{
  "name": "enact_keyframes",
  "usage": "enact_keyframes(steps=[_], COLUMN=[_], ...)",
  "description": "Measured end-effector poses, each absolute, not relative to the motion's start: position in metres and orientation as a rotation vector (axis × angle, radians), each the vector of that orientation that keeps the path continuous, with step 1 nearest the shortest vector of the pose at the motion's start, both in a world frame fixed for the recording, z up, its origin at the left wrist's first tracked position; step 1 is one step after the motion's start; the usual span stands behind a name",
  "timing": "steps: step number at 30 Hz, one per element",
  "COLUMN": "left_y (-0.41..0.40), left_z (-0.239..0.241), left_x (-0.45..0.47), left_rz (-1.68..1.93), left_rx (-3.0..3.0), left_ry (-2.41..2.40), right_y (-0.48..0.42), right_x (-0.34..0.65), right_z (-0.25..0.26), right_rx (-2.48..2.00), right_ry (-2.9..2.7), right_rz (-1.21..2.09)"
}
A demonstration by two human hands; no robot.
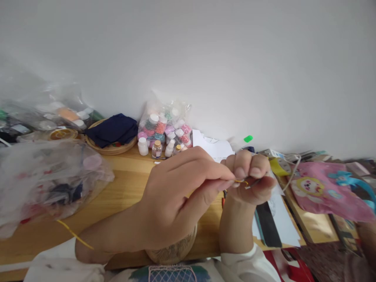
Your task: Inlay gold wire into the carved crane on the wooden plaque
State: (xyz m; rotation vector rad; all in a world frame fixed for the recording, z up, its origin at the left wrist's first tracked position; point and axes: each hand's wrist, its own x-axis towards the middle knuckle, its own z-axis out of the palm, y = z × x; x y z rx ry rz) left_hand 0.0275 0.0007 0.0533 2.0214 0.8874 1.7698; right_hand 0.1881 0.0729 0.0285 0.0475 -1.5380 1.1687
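Observation:
My left hand (176, 192) reaches across from the left with thumb and forefinger pinched together. From its fingertips a short end of yellow thread (242, 181) sticks out to the right. My right hand (249, 176) is curled, thumb pressed toward the fingers, around a thin dark needle-like piece (256, 182), mostly hidden by the fingers. The two hands meet at the fingertips, raised above the wooden table (129, 184). Another stretch of yellow thread (75, 235) runs beside my left forearm.
Clear plastic bags (53, 184) cover the left side. A dark blue cloth (113, 129) lies on a round wooden tray. Behind stand small bottles (143, 146) and a bag of bead jars (164, 123). Rightward are papers, a dark phone-like slab (268, 225) and a pink pouch (326, 192).

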Motion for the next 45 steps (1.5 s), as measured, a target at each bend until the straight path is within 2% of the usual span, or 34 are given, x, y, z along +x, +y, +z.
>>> enact_keyframes(steps=[39,45], left_y=[0.0013,0.0063], left_z=[0.0531,0.0531], left_x=[0.0301,0.0305], left_rz=[1.787,1.845], left_rx=[1.992,1.959], left_ry=[0.897,0.777], right_y=[0.0694,0.0689], right_x=[0.1881,0.1857], right_z=[0.0342,0.0331], right_rx=[-0.058,-0.026], right_ry=[-1.518,-1.519], right_rz=[1.126,1.103])
